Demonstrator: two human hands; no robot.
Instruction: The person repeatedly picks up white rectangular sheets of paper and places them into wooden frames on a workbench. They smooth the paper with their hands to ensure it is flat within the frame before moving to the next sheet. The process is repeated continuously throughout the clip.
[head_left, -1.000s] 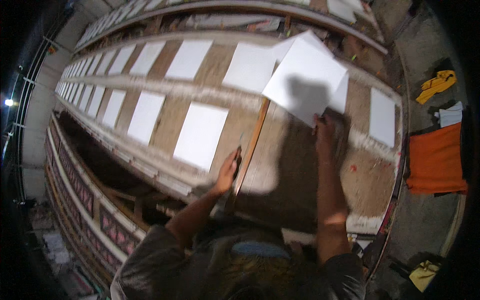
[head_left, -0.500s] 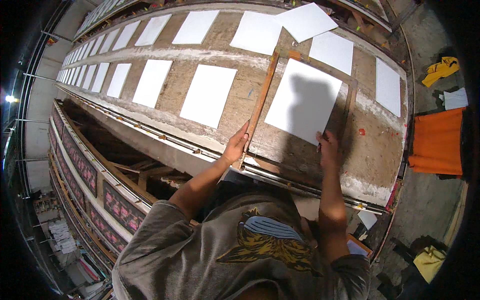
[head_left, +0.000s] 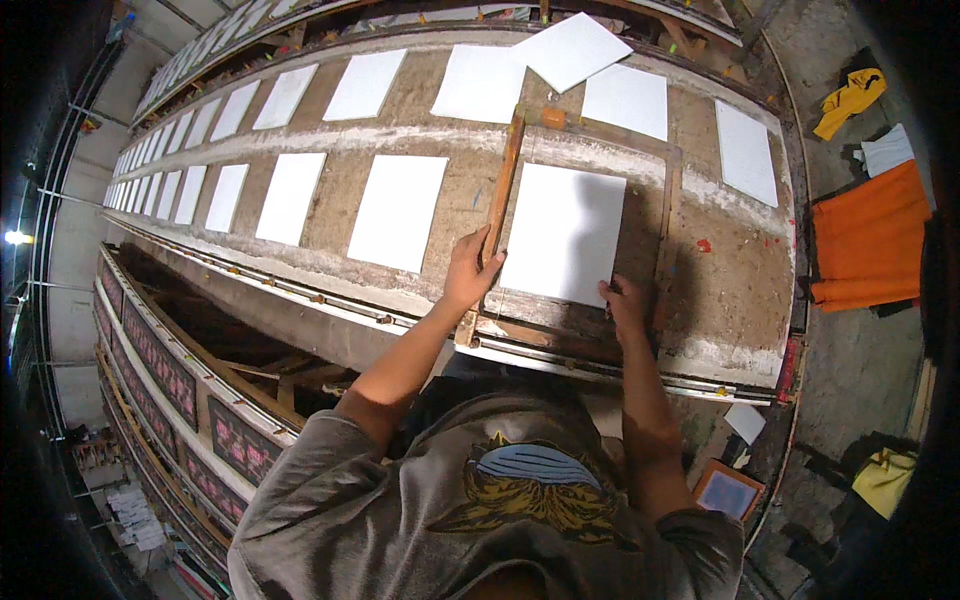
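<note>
A white rectangular sheet (head_left: 555, 225) lies within the outline of a wooden frame (head_left: 505, 185) on the long brown-topped table; part of it is in shadow. I cannot tell whether it is cloth or paper. My right hand (head_left: 626, 308) pinches the sheet's near right corner. At the frame's left bar, my left hand (head_left: 468, 272) is closed, with the forefinger along one side of the bar and the thumb on the other, close to the sheet's left edge. The undersides of both hands are hidden.
Rows of white sheets (head_left: 400, 212) run down the table to the left. A tilted sheet (head_left: 573, 52) overlaps others at the far side. Metal rail (head_left: 385, 321) follows the near edge. Orange cloth (head_left: 868, 235) lies at right; dark panels with pink patterns (head_left: 245, 440) stand at left.
The slanted sheet is now squarer to the frame, its left edge nearer the left bar. My left thumb has come over toward the sheet. The whole view has shifted slightly.
</note>
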